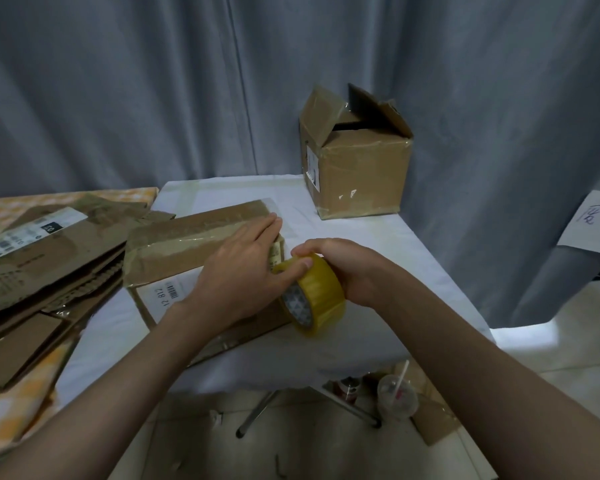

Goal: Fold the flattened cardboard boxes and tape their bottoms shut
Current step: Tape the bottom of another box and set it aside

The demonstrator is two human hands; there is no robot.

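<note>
One tape roll (314, 295) gripped in the right hand (347, 268), left hand (243, 268) flat on one box (194, 244) — label reads "12 812" — one box (357, 168) standing behind

Left hand (243, 268) flat, right hand (340, 268) curled.

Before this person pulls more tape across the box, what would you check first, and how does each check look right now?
1. Tape roll gripped by the right hand: ok.
2. Left hand resting on the box being taped: ok.
3. Tape end found and pinched: cannot tell.
4. Bottom flaps lying closed and flat: cannot tell, hands cover the seam.
5. Finished box standing apart at the table's far edge: ok.
</note>
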